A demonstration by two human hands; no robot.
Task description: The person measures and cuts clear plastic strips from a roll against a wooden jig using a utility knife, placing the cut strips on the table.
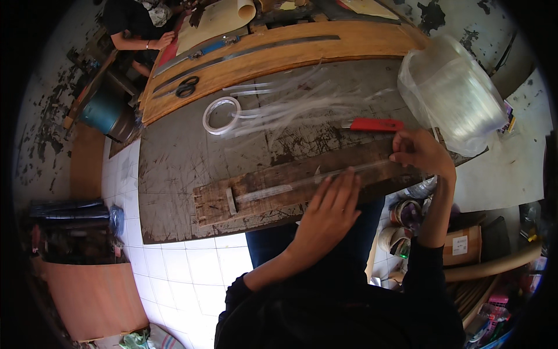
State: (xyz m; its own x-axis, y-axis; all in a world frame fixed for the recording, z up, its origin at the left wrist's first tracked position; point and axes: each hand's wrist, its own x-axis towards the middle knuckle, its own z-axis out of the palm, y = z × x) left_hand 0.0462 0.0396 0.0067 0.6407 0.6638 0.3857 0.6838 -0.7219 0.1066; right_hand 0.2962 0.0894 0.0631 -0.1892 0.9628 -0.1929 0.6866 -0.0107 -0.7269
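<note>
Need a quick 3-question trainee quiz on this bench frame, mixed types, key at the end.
1. True or false: the red utility knife is held in one of the hands.
2. Which lies nearer the black scissors: (a) the tape roll or (b) the clear plastic bag?
3. What does the left hand press on?

Key
1. False: it lies on the table, above the right hand.
2. (a).
3. The clear strip on the wooden plank, palm down with fingers spread.
</note>
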